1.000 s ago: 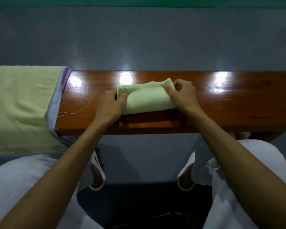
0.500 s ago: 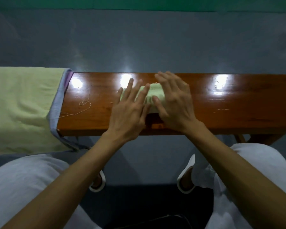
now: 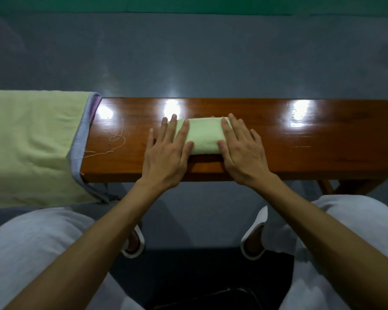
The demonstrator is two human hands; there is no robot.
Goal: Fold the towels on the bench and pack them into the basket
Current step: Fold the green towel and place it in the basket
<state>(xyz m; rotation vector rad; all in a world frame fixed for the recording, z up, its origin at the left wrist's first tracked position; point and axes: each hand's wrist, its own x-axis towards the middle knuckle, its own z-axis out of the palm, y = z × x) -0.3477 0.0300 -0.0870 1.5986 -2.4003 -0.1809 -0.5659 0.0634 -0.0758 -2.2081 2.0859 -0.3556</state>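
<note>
A small folded pale green towel [image 3: 204, 135] lies on the glossy wooden bench [image 3: 311, 142], near its middle. My left hand [image 3: 168, 153] lies flat with straight fingers on the towel's left end. My right hand [image 3: 242, 151] lies flat on its right end, fingers spread. Both palms rest partly on the bench. A stack of unfolded towels, pale yellow-green [image 3: 29, 142] on top with a grey-lilac one [image 3: 77, 148] showing at its edge, drapes over the bench's left end. No basket is in view.
Loose threads [image 3: 117, 139] lie on the bench between the stack and my hands. A grey floor lies beyond the bench, with a green strip at the top. My knees in white trousers and white slippers [image 3: 132, 245] show below. A dark curved object [image 3: 211, 296] lies at the bottom.
A second ago both hands gripped the folded towel's ends. They then pressed flat together over its middle, and now have slid apart to its two ends, leaving the towel flatter.
</note>
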